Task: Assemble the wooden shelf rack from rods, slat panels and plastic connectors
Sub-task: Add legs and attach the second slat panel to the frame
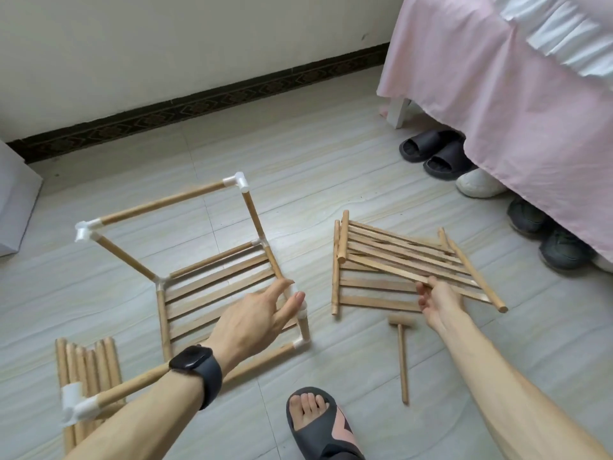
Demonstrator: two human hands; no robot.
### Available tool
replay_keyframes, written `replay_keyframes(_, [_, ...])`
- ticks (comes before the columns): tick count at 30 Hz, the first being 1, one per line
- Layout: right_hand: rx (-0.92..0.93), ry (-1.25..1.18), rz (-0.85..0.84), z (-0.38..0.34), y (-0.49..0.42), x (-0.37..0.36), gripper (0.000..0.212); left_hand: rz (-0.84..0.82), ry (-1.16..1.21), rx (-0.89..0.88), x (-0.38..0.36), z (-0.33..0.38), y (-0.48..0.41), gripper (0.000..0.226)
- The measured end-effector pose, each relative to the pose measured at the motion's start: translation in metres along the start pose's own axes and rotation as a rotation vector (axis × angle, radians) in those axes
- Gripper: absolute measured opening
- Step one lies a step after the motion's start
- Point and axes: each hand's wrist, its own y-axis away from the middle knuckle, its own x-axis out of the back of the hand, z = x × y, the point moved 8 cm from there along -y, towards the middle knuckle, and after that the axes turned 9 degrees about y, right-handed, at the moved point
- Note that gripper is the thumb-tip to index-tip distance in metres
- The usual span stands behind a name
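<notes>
A part-built rack frame (212, 273) of wooden rods and white plastic connectors lies on its side on the floor, with one slat panel fitted in it. My left hand (262, 313) reaches over its near right corner connector (302, 310), fingers straight, touching or just above it. To the right, two loose slat panels (398, 260) lie stacked. My right hand (438, 300) pinches the near slat of the upper panel, which is tilted up off the lower one. A small wooden mallet (402, 353) lies on the floor between my arms.
Several spare rods (86, 366) lie bundled at the lower left beside a white connector (74, 406). My foot in a dark slipper (318, 426) is at the bottom. A bed with a pink sheet (497, 94) and several shoes (438, 154) fill the right. A wall runs behind.
</notes>
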Motion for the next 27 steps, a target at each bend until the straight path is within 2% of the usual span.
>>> replay_keyframes(3, [-0.042,-0.156,-0.156,-0.009,0.041,-0.008,0.021,-0.079,0.067,0.055,-0.010,0.011,0.008,0.076])
replay_keyframes(5, [-0.035,-0.215,-0.268,-0.018,0.074,-0.017,0.019,-0.125,0.202,0.096,-0.002,0.018,0.008,0.077])
replay_keyframes(7, [-0.002,-0.220,-0.375,-0.028,0.113,-0.030,0.017,-0.077,0.495,0.178,0.029,0.019,0.009,0.083])
replay_keyframes(10, [0.080,-0.163,-0.513,-0.035,0.170,-0.057,0.011,0.082,1.026,0.314,0.084,0.008,0.024,0.086])
replay_keyframes(13, [0.190,-0.064,-0.622,-0.033,0.221,-0.090,0.013,0.180,1.285,0.319,0.115,0.000,0.053,0.069])
replay_keyframes(15, [0.230,0.019,-0.712,-0.026,0.254,-0.114,0.013,0.356,1.347,0.347,0.125,-0.018,0.080,0.050])
replay_keyframes(17, [0.255,0.146,-0.822,-0.018,0.284,-0.136,0.015,0.610,1.335,0.393,0.136,-0.048,0.114,0.035])
replay_keyframes(19, [0.271,0.299,-0.924,-0.008,0.308,-0.154,0.026,0.779,1.307,0.401,0.146,-0.075,0.148,0.034])
replay_keyframes(22, [0.209,0.440,-1.011,0.012,0.321,-0.165,0.043,0.933,1.229,0.402,0.158,-0.109,0.195,0.037])
replay_keyframes(24, [0.252,0.554,-0.971,0.021,0.315,-0.162,0.047,1.010,1.162,0.416,0.162,-0.127,0.220,0.043])
replay_keyframes(27, [0.551,0.644,-0.744,0.007,0.299,-0.150,0.048,1.069,1.151,0.438,0.159,-0.148,0.241,0.052])
